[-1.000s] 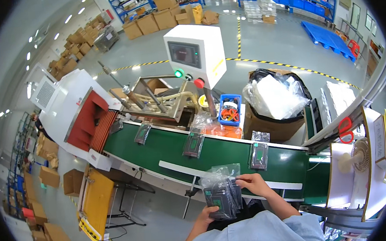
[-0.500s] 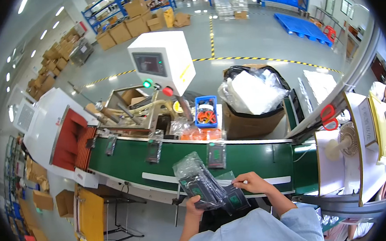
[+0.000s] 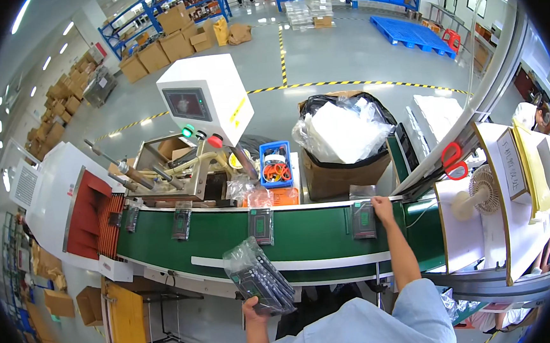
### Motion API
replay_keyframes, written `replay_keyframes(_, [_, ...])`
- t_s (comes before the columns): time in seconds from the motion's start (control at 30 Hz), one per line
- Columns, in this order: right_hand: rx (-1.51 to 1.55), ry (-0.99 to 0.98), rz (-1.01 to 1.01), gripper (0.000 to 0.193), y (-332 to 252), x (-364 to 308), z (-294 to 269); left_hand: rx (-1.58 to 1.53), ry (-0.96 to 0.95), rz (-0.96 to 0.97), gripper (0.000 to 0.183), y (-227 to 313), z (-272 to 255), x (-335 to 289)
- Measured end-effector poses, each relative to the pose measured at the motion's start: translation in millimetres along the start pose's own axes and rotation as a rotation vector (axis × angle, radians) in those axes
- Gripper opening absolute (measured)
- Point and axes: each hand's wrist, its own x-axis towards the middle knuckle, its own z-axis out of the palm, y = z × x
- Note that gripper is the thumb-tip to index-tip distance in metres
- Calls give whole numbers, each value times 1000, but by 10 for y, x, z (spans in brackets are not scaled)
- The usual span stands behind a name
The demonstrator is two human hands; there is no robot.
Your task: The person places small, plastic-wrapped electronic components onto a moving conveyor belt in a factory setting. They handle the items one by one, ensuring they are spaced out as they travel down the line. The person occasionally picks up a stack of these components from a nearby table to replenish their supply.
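Observation:
My left hand (image 3: 253, 310) is closed on the lower edge of a stack of bagged dark packets (image 3: 260, 281), fanned slightly and tilted in front of the belt's near edge. My right arm reaches across the green conveyor belt (image 3: 311, 232). At its right part lies a flat black packet in a clear bag (image 3: 363, 219), and my right hand (image 3: 383, 208) pinches its upper right edge. Further left on the belt lie similar bagged packets: one near the middle (image 3: 261, 226), one more to the left (image 3: 181, 222) and another by the machine opening (image 3: 132, 218).
A white machine with a red curtain (image 3: 89, 210) stands at the belt's left end. Behind the belt are a white control box (image 3: 206, 100), a blue basket (image 3: 276, 165) and a carton lined with black plastic (image 3: 345, 176). A small fan (image 3: 477, 195) stands at right.
My right hand has gone from beside the stack to the belt's far right with a packet, now lying there. The packets on the belt have shifted left. My left hand still holds the stack.

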Motion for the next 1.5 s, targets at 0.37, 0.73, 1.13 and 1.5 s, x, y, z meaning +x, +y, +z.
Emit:
replay_keyframes(0.37, [-248,190,-1,31,-300,-198,466,-34,7,-61,56,-66,73,-155])
replay_keyframes(0.73, [417,-942,-218,34,-1893,-1982,617,148,-8,-274,53,-99,-161,-99])
replay_keyframes(1.13, [383,-907,-177,24,-2324,-2193,343,176,-61,-186,50,-221,-333,-274])
replay_keyframes(1.5, [47,-1009,-415,22,-2312,-2172,60,120,-3,-83,44,-216,-147,-124])
